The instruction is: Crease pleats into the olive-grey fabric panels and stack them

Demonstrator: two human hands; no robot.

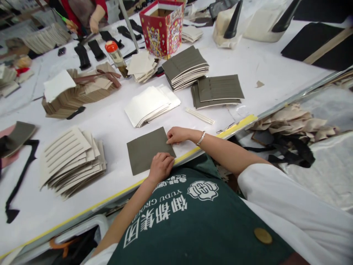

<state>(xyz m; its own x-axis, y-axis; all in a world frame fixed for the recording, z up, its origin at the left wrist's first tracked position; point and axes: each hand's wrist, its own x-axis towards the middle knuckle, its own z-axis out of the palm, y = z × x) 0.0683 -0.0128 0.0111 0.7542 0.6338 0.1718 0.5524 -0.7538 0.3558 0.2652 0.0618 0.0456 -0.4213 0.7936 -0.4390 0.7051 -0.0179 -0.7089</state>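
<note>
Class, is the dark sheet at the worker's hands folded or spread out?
Spread out: the dark sheet lies flat, broad face showing; the left hand hides part of its edge.

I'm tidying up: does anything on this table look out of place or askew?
A small beige scrap lies alone on the white table, like a stray offcut. The pale stack at front left looks askew, fanned out unevenly. The handled dark sheet looks undamaged.

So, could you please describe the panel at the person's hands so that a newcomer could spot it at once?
Find the white table and follow the yellow strip along its near edge to the left hand and right hand. Both touch a flat, dark olive-grey panel. Unlike the similar dark panels stacked farther back, it lies by itself.
</note>
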